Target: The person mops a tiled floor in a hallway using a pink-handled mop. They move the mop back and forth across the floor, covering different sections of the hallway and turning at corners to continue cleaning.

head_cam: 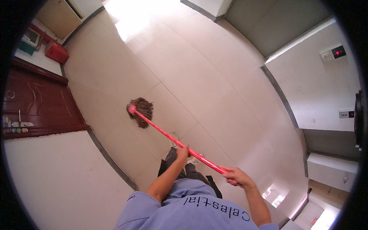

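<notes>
A string mop with a red handle (164, 131) slants across the view, its dark, splayed mop head (143, 110) lying on the tiled floor (184, 77) ahead and to the left of my feet. My left hand (183, 153) wraps around the middle of the handle. Close to its upper end, my right hand (237, 176) is closed on it too. A pink socket (132, 109) joins the handle to the strands. The shoes (174, 139) on my feet show just beyond my left hand, partly covered by the handle.
On the left are a white wall (63, 169) and a dark red door (43, 100). A red box (57, 51) stands against the wall beyond the door. Along the right, elevator doors (276, 23) and wall panels with red displays (333, 54) line the corridor. Bright light reflects off the floor.
</notes>
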{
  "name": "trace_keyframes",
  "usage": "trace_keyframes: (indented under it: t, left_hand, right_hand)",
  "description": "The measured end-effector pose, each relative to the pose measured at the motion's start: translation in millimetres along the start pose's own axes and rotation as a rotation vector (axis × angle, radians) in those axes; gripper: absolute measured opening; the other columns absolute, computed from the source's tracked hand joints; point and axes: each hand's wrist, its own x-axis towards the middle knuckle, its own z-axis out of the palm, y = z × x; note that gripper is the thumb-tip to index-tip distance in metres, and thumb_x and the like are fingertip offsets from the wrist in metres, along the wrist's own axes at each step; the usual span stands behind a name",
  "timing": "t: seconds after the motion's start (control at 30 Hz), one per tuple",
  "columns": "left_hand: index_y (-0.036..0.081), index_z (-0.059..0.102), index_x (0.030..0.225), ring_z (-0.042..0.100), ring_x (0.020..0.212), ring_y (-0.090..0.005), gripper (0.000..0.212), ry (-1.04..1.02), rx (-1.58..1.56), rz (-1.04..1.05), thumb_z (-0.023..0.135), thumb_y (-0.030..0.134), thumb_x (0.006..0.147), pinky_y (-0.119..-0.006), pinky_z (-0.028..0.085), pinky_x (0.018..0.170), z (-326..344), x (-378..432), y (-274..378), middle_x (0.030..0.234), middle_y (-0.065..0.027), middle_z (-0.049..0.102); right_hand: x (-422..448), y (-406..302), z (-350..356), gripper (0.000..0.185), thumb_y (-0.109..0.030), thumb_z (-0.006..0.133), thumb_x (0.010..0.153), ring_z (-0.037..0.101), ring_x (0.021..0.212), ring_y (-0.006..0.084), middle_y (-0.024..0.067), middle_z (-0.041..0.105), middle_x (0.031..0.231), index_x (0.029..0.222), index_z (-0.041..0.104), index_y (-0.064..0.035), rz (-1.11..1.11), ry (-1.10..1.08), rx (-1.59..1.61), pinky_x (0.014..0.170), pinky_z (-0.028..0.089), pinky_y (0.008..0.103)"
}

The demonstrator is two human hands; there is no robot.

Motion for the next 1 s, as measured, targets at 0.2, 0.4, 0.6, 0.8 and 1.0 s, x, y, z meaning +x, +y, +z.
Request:
trace_keyframes:
  t: [0.2, 0.4, 0.6, 0.8, 1.0]
  left_hand:
    - [-0.002, 0.045, 0.069, 0.053, 0.045, -0.021, 0.003, 0.106, -0.284, 0.188, 0.046, 0.001, 0.069, -0.033, 0.044, 0.038, -47, 110, 93, 0.053, -0.0101, 0.048]
    - [-0.008, 0.036, 0.097, 0.06, 0.062, -0.0301, 0.031, 0.359, 0.259, 0.094, 0.047, 0.003, 0.07, -0.039, 0.049, 0.049, 12, 131, 117, 0.084, -0.0222, 0.054]
    - [-0.005, 0.04, 0.1, 0.057, 0.081, -0.0366, 0.032, 0.487, 0.496, 0.051, 0.044, 0.013, 0.074, -0.043, 0.045, 0.073, 126, 64, -4, 0.091, -0.0247, 0.055]
    - [0.0, 0.037, 0.093, 0.058, 0.064, -0.0315, 0.023, -0.009, 0.608, -0.145, 0.047, 0.016, 0.079, -0.041, 0.049, 0.055, 177, -91, -171, 0.076, -0.0178, 0.056]
    - [0.0, 0.047, 0.076, 0.059, 0.057, -0.0277, 0.016, -0.68, 0.52, -0.687, 0.052, 0.015, 0.078, -0.042, 0.053, 0.055, 177, -207, -185, 0.068, -0.0123, 0.056]
  right_hand:
    - [124, -25, 52, 0.027, -0.018, 0.047, 0.085, 0.03, 0.036, -0.0008, -0.0063, 0.034, 0.053, 0.108, 0.044, -0.0071, 0.027, -0.262, 0.662, 0.03, 0.022, 0.014]
    - [125, -11, 25, 0.033, -0.017, 0.037, 0.088, 0.032, 0.035, 0.0008, -0.004, 0.034, 0.052, 0.115, 0.033, 0.0006, 0.131, -0.372, 1.469, 0.028, 0.022, 0.0153]
    - [25, 83, -22, 0.049, -0.017, 0.036, 0.088, 0.031, 0.032, 0.0021, -0.0048, 0.034, 0.048, 0.128, 0.016, 0.0035, -0.103, -0.504, 1.894, 0.028, 0.025, 0.0152]
    - [-140, 196, -6, 0.051, -0.024, 0.04, 0.086, 0.035, 0.04, 0.0004, -0.0032, 0.04, 0.054, 0.126, 0.024, 0.0036, -0.314, 0.253, 1.143, 0.031, 0.028, 0.0143]
    - [-238, 244, 3, 0.042, -0.029, 0.05, 0.082, 0.044, 0.05, 0.0047, 0.0, 0.051, 0.066, 0.118, 0.044, -0.0079, 0.176, 0.665, 0.571, 0.04, 0.035, 0.0171]
